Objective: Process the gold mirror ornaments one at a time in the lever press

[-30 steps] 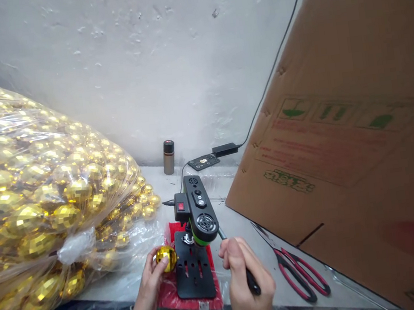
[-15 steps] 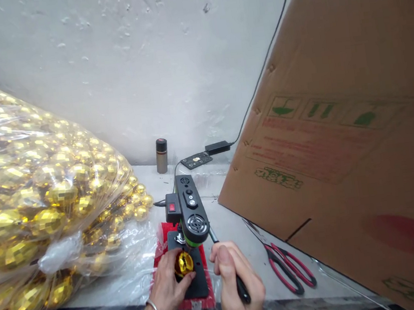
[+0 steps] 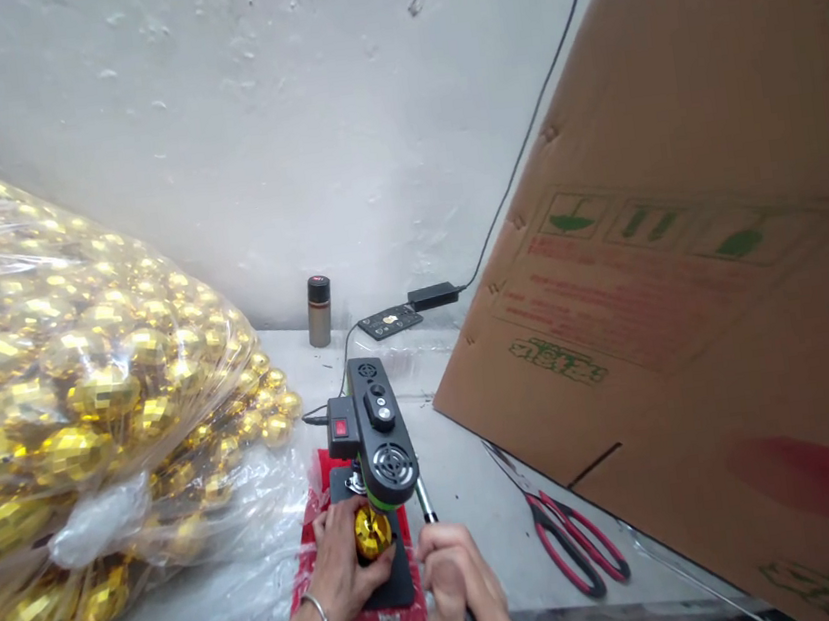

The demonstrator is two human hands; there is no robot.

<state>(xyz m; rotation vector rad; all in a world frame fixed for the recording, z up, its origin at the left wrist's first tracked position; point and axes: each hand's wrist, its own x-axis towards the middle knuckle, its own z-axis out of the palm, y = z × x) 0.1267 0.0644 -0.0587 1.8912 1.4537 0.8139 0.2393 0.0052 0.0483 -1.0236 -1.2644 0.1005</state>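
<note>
A shiny gold ball ornament (image 3: 373, 532) sits on the black base plate under the head of a small bench drill press (image 3: 381, 425). My left hand (image 3: 343, 556), with a bracelet at the wrist, is closed around the ball, thumb and fingers on either side of it. My right hand (image 3: 464, 587) wraps round the black grip of the press's lever (image 3: 425, 501), at the right of the machine. Whether the bit touches the ball is hidden by the drill head. Red plastic sheet (image 3: 416, 597) lies beneath the base.
A clear bag of gold balls (image 3: 92, 390) bulges at the left. Red-and-black scissors (image 3: 579, 542) lie at the right, beside a large cardboard box (image 3: 650, 322). A small bottle (image 3: 319, 312), a black patterned card (image 3: 390, 322) and a power adapter (image 3: 433, 296) stand or lie by the wall.
My right hand has moved down and slightly left with the lever grip. My left hand still holds the ball under the drill head. The view has shifted a little.
</note>
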